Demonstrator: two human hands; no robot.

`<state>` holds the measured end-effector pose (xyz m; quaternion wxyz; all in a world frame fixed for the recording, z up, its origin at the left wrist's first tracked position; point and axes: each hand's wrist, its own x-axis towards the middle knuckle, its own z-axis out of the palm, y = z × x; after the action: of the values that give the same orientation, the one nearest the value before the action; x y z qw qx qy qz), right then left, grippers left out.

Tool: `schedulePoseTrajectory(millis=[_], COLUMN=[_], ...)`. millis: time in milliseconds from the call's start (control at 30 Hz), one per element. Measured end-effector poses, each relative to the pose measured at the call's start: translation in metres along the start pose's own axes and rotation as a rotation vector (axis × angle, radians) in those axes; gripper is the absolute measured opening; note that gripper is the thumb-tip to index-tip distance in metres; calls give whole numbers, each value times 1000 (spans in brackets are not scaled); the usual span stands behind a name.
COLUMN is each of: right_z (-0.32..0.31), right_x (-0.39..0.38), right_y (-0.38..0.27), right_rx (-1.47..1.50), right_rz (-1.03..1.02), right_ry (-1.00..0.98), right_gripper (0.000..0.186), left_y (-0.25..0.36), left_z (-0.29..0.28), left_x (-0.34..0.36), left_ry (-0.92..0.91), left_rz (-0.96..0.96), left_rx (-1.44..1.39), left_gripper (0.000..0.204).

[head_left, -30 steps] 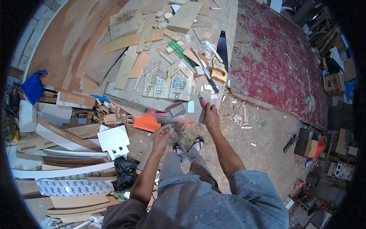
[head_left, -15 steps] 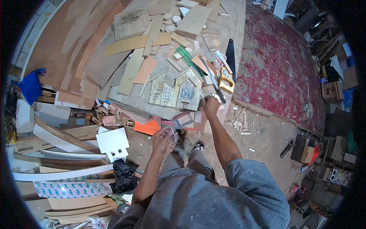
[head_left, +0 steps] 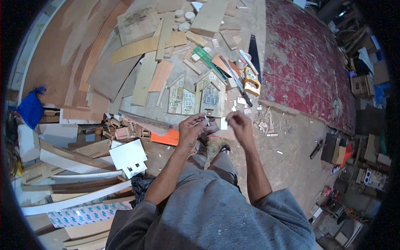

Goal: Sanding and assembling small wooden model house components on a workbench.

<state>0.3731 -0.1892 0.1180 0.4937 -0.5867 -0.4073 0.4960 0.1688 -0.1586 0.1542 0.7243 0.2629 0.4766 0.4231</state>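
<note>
My left hand (head_left: 191, 132) pinches a small white strip (head_left: 207, 121) between thumb and fingertips, just in front of the bench edge. To its right, my right hand (head_left: 242, 128) is closed, its thumb and fingertips together; what they hold, if anything, is too small to make out. A small white rectangular piece (head_left: 223, 123) shows between the two hands. Beyond them two flat wooden house-shaped panels lie side by side: a left one (head_left: 177, 100) with small windows and a right one (head_left: 216, 93) with a peaked roof and a larger window.
A handsaw with a yellow handle (head_left: 251, 86) and a long dark slim tool (head_left: 236, 79) lie right of the panels. Wood offcuts (head_left: 164, 39) cover the far bench. An orange piece (head_left: 164, 138) juts from the near edge. Scraps (head_left: 266, 123) litter the floor beside a red surface (head_left: 304, 62).
My right hand has drawn back from the bench toward my left hand. My left hand, with the white strip, has moved right and slightly away from me. The view has shifted a little.
</note>
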Motion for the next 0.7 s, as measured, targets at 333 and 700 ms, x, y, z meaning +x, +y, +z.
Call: schedulePoseTrajectory(millis=[333,700], right_z=[-6,-54], right_x=[-74,-103], right_y=[-32,-38], right_rx=[-118,-148], right_rz=[-134,-146], right_ry=[243,247], right_gripper=[14,14], left_y=[-36,-65], left_z=[62,100], left_x=[-17,-46], left_ry=[-151,-236], left_rz=[17,97], left_rx=[-29,-69], left_gripper=[28,29])
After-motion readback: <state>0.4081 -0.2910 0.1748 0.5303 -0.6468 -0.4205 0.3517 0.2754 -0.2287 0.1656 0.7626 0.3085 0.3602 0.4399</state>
